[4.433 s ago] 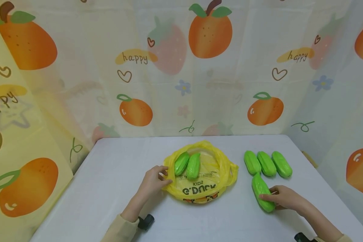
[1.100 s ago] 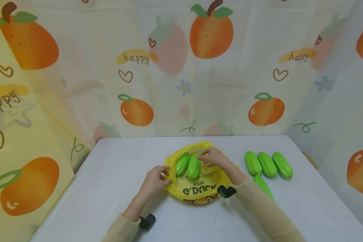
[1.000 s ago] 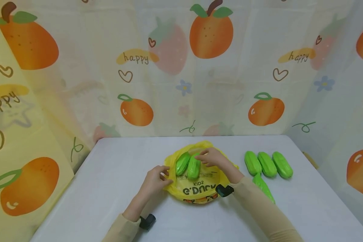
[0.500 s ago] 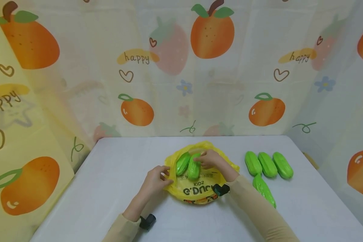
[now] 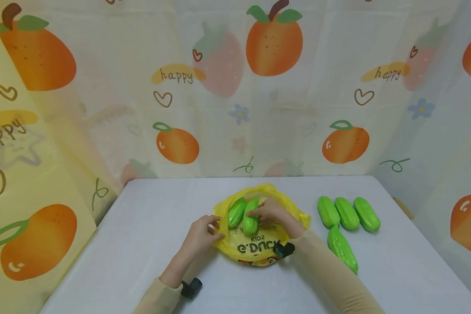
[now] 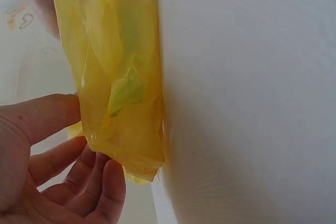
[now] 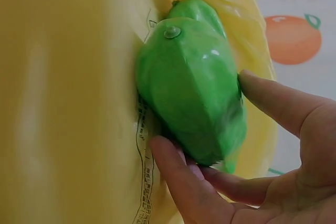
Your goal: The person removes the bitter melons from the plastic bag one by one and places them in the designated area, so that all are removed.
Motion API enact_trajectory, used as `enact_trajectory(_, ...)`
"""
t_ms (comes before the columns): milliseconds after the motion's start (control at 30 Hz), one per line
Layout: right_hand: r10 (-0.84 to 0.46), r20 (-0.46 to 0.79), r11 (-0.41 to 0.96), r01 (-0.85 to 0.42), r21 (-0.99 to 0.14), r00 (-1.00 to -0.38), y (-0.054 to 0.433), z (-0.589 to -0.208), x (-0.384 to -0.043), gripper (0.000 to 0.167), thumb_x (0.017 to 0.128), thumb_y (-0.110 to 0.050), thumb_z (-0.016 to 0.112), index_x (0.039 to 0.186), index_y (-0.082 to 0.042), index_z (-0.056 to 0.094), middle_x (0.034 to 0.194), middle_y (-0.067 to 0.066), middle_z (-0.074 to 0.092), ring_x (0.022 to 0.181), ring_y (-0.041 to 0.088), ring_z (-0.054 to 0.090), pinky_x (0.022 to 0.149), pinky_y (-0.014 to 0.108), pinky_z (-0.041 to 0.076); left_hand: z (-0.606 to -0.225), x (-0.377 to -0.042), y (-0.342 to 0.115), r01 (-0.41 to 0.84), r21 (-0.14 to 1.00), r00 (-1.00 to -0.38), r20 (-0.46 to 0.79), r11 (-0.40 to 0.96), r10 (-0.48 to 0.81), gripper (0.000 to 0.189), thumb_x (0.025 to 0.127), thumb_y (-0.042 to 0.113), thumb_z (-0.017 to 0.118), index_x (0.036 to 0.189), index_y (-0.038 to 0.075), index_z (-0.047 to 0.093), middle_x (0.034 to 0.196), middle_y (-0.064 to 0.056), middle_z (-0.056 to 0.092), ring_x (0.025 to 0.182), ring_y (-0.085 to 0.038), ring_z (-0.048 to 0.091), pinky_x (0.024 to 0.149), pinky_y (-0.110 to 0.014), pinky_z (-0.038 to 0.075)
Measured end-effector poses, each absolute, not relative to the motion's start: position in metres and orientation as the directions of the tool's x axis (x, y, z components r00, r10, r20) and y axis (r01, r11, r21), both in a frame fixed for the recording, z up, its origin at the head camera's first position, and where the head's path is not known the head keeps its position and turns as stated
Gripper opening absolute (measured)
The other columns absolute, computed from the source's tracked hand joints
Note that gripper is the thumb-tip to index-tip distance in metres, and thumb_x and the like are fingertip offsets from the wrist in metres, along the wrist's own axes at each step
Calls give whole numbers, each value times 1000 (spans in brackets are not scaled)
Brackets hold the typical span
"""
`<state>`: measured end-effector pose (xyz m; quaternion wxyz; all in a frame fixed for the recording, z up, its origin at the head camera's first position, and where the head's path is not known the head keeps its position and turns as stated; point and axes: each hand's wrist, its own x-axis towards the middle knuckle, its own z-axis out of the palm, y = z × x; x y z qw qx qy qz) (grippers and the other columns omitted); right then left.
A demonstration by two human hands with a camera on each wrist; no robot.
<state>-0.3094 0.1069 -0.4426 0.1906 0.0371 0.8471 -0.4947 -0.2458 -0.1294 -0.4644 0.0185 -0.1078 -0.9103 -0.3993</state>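
A yellow plastic bag [image 5: 259, 257] lies with its mouth spread wide, two glossy green papaya-like fruits inside. At the bag's left rim, my left hand [image 5: 199, 235] pinches the film between thumb and fingers. Reaching into the mouth, my right hand [image 5: 274, 211] grips the right-hand green fruit [image 5: 250, 224]; in the right wrist view its thumb lies on one side of this fruit [image 7: 189, 87] and its fingers on the other. The second green fruit [image 5: 236, 213] leans close by on the left. In the left wrist view, green shows faintly through the bag [image 6: 121, 140].
Three more green fruits stand in a row at the back right, the nearest of them here [image 5: 328, 211]. One further green fruit [image 5: 342, 249] lies in front, its tip by the row. A white-covered table [image 5: 114, 261] ends at a fruit-printed curtain [image 5: 220, 131].
My right hand has left the front fruit at the right and gone into the bag, where it now grips the right-hand fruit, which has tilted slightly. The left hand stays at the rim.
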Motion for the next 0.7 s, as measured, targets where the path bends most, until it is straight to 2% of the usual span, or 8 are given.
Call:
enact_trajectory(100,-94,-372,536,268,-800,-923,105,-443,-309,41,75,-28,80,95,2,62,78,8,61,69,19,64,67,34,56,-465,-246,-130,213,721,-976,123,660,181,49,73,10,80,119,2,63,91,-4,63,77,-14,61,60,-22,52)
enact_trajectory(300,-71,-365,564,265,-782,-928,104,-442,-307,45,74,-30,81,97,3,61,86,11,63,73,22,66,68,34,57,-464,-245,-130,227,722,-973,137,654,186,49,73,9,80,118,2,63,91,-5,63,76,-14,61,60,-22,52)
enact_trajectory(567,-64,-372,575,270,-772,-926,101,-439,-303,38,75,-27,80,89,2,59,71,9,62,61,18,64,67,34,57,-464,-244,-130,230,723,-972,136,651,193,49,73,10,80,118,2,63,92,-5,64,77,-15,61,60,-22,51)
enact_trajectory(700,-63,-368,601,259,-756,-928,102,-437,-302,37,73,-27,80,89,2,61,70,8,62,57,16,62,66,32,57,-463,-243,-130,220,722,-974,129,655,185,49,73,10,80,118,2,63,92,-5,63,76,-15,61,59,-22,51)
